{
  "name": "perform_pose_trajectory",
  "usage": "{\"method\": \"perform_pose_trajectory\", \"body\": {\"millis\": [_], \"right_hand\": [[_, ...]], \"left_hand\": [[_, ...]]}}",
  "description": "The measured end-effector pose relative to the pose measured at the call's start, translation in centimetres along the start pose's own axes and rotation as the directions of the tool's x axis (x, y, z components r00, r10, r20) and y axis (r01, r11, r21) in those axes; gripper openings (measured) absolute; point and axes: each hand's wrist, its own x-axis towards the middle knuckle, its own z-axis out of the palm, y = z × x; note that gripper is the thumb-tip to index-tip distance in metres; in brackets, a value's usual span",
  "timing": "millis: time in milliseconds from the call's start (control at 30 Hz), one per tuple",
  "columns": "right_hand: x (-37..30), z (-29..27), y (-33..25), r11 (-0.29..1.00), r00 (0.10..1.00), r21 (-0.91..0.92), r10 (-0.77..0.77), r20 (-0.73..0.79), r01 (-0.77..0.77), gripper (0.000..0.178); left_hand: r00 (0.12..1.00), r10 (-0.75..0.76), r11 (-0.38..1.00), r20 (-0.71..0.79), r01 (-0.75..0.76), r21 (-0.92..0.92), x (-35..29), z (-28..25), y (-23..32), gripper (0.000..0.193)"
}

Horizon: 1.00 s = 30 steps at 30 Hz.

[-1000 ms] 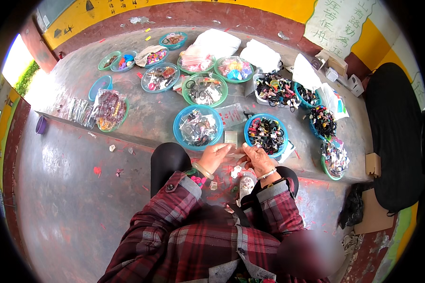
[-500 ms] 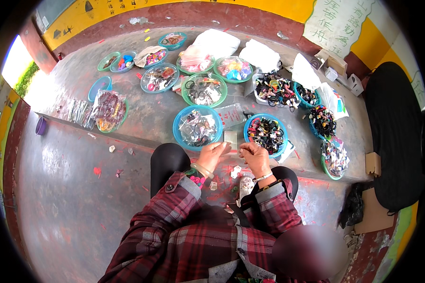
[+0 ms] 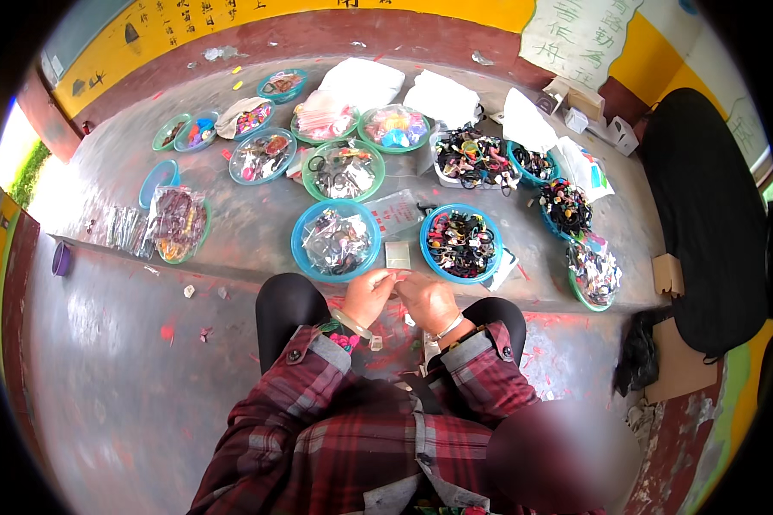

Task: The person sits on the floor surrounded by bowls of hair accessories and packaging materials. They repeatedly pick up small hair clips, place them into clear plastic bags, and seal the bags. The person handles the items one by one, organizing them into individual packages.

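Note:
My left hand [image 3: 368, 296] and my right hand [image 3: 429, 302] meet in front of my knees, fingertips pinched together. A thin red strand [image 3: 401, 275] shows between the fingers; its ends are hidden. Just beyond them, a small flat pale rectangular piece [image 3: 397, 255] lies on the ledge. To its left stands a blue basin [image 3: 295, 251] of clear plastic packets with small items inside. On its right is another blue basin [image 3: 496, 262], full of black hair ties with coloured ornaments.
More basins, such as a green one [image 3: 381, 176] and a lidless blue one [image 3: 150, 182], crowd the grey concrete ledge [image 3: 249, 223]. White bags [image 3: 362, 81] lie at the back. A black board-like shape [image 3: 704, 223] leans at right, near a cardboard piece [image 3: 683, 365]. Red scraps litter the floor.
My hands have come together from a small gap, the right moving left to meet the left. The view has shifted slightly, so the basins appear further left.

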Motion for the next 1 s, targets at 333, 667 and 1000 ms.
{"method": "perform_pose_trajectory", "body": {"millis": [333, 667, 1000], "right_hand": [[0.3, -0.2, -0.7, 0.992, 0.993, -0.023, -0.121, -0.014, 0.121, 0.021], [5.8, -5.9, 7.0, 0.953, 0.946, 0.238, 0.242, -0.217, -0.189, 0.015], [0.2, 0.9, 23.1, 0.753, 0.692, -0.548, 0.613, 0.382, -0.364, 0.022]], "left_hand": [[0.989, 0.107, 0.978, -0.106, -0.086, 0.191, 0.6, -0.1, 0.5, 0.018], [0.974, 0.211, 0.950, -0.082, -0.185, 0.250, 3.2, -3.3, 3.0, 0.019], [0.993, 0.106, 0.969, -0.051, -0.091, 0.230, 4.3, -2.1, -0.1, 0.019]]}}
